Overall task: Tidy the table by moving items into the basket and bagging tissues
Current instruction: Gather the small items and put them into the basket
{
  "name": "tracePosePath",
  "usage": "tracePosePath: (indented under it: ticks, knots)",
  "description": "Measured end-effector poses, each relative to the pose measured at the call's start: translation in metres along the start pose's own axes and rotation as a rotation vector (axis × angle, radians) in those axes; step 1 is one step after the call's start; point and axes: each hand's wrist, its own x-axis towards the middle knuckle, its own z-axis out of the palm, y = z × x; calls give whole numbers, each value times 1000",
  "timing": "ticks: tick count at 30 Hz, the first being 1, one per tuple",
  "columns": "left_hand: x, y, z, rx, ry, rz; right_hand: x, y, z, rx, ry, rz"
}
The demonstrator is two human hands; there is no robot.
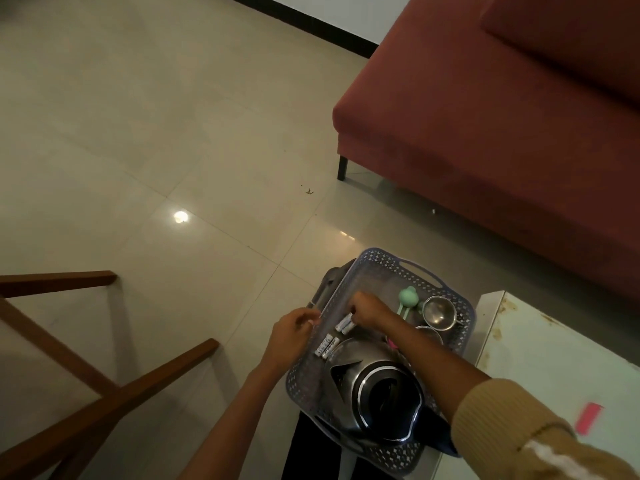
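The right hand (369, 310) reached into the basket (381, 262), fingers curled round two batteries (344, 323) at its left side, just beyond the kettle (377, 393). The left hand (294, 332) pinched the basket's left rim, apparently to steady it.

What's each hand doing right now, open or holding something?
Left hand: fingers curled at the rim of the basket; whether it grips cannot be told.
Right hand: holds a pair of batteries inside the basket.

A perforated grey-blue basket (304, 379) holds a steel kettle (377, 393), a steel bowl (438, 311) and white batteries (327, 345) — two pairs.
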Motion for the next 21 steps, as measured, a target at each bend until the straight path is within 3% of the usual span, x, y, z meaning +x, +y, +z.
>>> tracePosePath:
  ticks: [8, 13, 21]
  knots:
    - [-4, -9, 8, -23, -6, -60, 5, -9, 8, -151, -67, -74]
    - [-5, -9, 12, -57, 0, -85, 5, -8, 11, -182, 34, -74]
    - [-7, -7, 14, -68, 21, -90, 10, -4, 10, -31, 61, 9]
